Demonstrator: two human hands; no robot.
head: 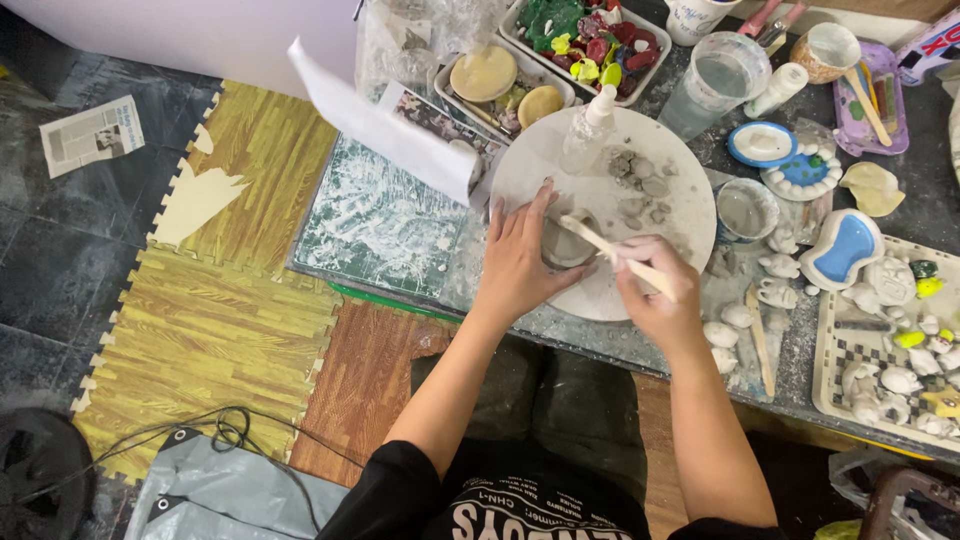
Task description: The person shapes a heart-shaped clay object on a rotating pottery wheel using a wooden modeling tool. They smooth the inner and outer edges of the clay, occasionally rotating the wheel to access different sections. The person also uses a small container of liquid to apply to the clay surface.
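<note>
A small grey clay cup (566,243) stands on a round white board (660,215) on the work table. My left hand (517,262) wraps around the cup's left side and steadies it. My right hand (652,298) grips a thin wooden stick (610,249) whose tip reaches into or onto the cup's rim. Loose lumps of grey clay (636,182) lie on the board just beyond the cup, next to a clear spray bottle (589,128).
A green cutting mat (378,225) lies left of the board. Trays with coloured pieces (590,40), a clear water cup (712,80), small bowls (745,210) and several white figurines on a tray (885,375) crowd the back and right. Foam floor mats (210,320) lie left.
</note>
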